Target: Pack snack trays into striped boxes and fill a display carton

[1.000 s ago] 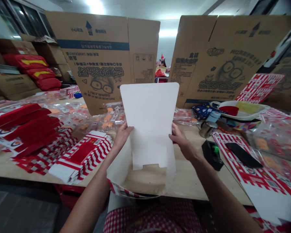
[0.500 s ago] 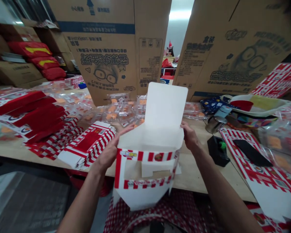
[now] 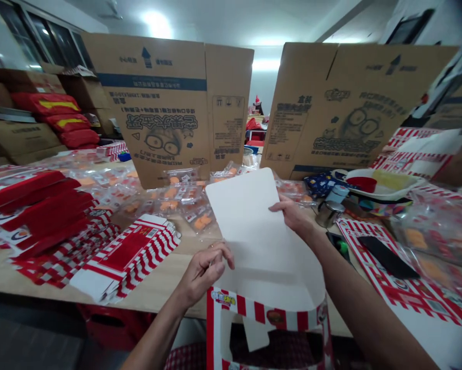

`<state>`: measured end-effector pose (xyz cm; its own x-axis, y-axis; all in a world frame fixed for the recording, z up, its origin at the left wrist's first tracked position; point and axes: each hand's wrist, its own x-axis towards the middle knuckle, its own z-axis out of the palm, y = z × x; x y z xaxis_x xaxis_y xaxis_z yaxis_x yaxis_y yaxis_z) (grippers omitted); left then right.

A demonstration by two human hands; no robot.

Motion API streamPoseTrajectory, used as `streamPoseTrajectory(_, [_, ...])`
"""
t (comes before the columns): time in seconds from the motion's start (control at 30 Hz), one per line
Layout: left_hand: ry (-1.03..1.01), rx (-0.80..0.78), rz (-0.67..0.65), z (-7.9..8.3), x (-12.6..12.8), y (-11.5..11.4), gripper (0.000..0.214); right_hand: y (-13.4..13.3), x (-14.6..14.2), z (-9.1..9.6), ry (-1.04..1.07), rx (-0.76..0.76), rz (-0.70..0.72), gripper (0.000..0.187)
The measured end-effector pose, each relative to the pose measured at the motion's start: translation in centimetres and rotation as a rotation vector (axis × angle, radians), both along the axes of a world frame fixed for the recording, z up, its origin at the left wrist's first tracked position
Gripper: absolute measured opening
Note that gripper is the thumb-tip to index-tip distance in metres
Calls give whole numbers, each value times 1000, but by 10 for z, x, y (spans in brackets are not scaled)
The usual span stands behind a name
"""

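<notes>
I hold a red-and-white striped paper box (image 3: 267, 288) over the table's near edge, its white lid flap standing up and leaning away. My left hand (image 3: 203, 270) pinches the box's left rim with curled fingers. My right hand (image 3: 294, 215) grips the right edge of the raised flap, fingers closed on it. The box's open bottom shows a loose white tab, and checked red cloth lies below it.
A stack of flat striped box blanks (image 3: 128, 252) lies left of my hands, with red blanks (image 3: 34, 205) further left. Packets of orange snacks (image 3: 177, 198) cover the table's middle. Two tall cardboard cartons (image 3: 169, 103) stand behind. A metal cup (image 3: 326, 213), black phone (image 3: 383, 249) and tray (image 3: 385, 182) sit right.
The box has come lower and closer to me, and its flap has tilted away. My left hand slid from the box's side to its near left rim. My right hand moved up the flap.
</notes>
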<state>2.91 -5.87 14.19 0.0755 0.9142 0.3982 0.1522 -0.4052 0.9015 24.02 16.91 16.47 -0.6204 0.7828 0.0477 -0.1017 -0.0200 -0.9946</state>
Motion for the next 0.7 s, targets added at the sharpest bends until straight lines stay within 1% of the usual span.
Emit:
streamPoseTrajectory(0.07, [-1,-24,32,-2,-3,0,41,10,0,8,-66,-80,90,49])
streamPoseTrajectory(0.13, [-56,-39,88,-4,-7,-2,43,17,6,8,-154,-77,114,42])
streamPoseTrajectory(0.2, [-182,-54,130,-6,-10,-5,46,21,14,0,-175,-33,69,38])
streamPoseTrajectory(0.27, [-300,-62,146,-10,-11,-6,50,25,23,-14,-136,4,-20,38])
streamPoseTrajectory(0.3, [-326,-62,144,-12,-11,-6,50,27,26,-23,-116,10,-63,38])
streamPoseTrajectory(0.4, [-277,-45,155,-20,-9,-3,41,30,31,-48,-89,5,-166,39])
streamPoseTrajectory(0.47, [-221,-65,198,-26,-7,0,39,28,32,-59,-85,-12,-199,41])
streamPoseTrajectory(0.57, [-206,-120,302,-33,-6,4,44,23,33,-65,-85,-31,-220,45])
streamPoseTrajectory(0.7, [-257,-148,363,-35,-6,16,50,23,36,-70,-125,-27,-275,49])
